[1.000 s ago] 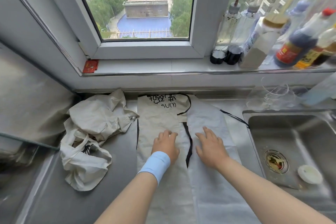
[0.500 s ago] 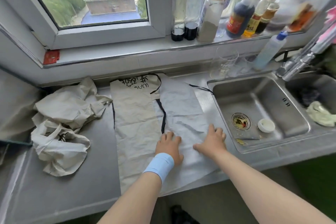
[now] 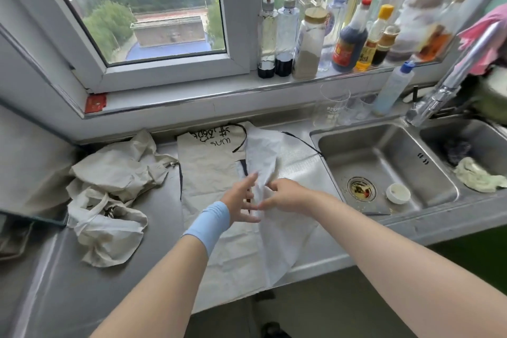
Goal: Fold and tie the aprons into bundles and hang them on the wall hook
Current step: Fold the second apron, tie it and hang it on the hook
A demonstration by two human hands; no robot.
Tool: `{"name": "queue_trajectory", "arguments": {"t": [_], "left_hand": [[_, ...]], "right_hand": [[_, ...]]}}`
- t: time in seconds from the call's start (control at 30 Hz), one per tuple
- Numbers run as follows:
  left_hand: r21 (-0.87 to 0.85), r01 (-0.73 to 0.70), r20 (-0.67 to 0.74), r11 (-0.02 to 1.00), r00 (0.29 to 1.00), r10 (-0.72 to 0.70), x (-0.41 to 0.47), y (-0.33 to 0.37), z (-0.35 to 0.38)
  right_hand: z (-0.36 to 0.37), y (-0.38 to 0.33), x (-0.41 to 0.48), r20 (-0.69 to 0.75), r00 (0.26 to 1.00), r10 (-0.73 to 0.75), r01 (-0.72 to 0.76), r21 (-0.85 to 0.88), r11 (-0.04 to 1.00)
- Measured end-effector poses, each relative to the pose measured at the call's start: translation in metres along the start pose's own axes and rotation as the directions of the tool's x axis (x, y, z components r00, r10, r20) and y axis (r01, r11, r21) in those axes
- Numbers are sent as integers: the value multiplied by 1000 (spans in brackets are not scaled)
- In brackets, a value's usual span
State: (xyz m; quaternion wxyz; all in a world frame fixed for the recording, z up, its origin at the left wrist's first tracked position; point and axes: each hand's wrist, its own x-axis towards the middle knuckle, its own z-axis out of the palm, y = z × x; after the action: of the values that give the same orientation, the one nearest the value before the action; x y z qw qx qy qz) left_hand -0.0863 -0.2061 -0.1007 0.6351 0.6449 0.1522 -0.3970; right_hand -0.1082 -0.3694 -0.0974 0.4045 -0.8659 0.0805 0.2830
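A beige apron (image 3: 208,173) with black print and black straps lies spread on the steel counter, its lower end hanging over the front edge. Its right half (image 3: 263,156) is lifted off the counter into a raised fold. My right hand (image 3: 285,196) pinches that lifted cloth at its lower end. My left hand (image 3: 242,202), with a light blue wristband, has spread, straight fingers against the same fold from the left. Crumpled beige aprons (image 3: 109,189) lie in a heap to the left.
A steel sink (image 3: 384,162) with a white cap inside sits right of the apron, and a second basin holds a rag (image 3: 477,177). Glasses (image 3: 332,110) stand behind the sink. Several bottles (image 3: 348,41) line the windowsill. The tap (image 3: 444,90) rises at right.
Both hands were flat on the apron, sliding toward me. Now they have come together and the right half of the apron is lifted off the counter.
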Motion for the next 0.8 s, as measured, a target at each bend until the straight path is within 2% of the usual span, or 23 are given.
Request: {"name": "queue_trajectory", "arguments": {"t": [0.1,0.17,0.27,0.33,0.4,0.47,0.57,0.7,0.8], "left_hand": [[37,69,0,997,998,-69,-15,7,-36],[134,107,-3,985,994,-108,-22,4,-55],[267,145,-187,953,978,-96,-25,-16,-86],[354,144,-334,924,943,-19,-20,-35,-108],[512,191,-437,837,897,62,-12,-54,-131],[610,270,-495,745,864,92,-5,-76,-146],[722,338,-521,604,840,152,0,-95,-153],[736,385,-534,557,836,127,10,-99,-152],[794,354,-456,494,884,99,16,-89,-140]], "right_hand": [[23,-34,0,131,985,-109,121,-94,988],[41,-47,6,262,957,-126,147,-63,987],[69,-58,17,356,927,-115,88,91,992],[84,-54,27,290,945,-150,110,149,983],[96,-44,38,195,971,-141,139,26,990],[106,-34,47,109,987,-115,137,-222,965],[120,-23,59,83,989,-125,150,-544,825],[129,-12,70,154,979,-137,205,-684,700],[114,-7,78,105,983,-149,177,-741,648]]}}
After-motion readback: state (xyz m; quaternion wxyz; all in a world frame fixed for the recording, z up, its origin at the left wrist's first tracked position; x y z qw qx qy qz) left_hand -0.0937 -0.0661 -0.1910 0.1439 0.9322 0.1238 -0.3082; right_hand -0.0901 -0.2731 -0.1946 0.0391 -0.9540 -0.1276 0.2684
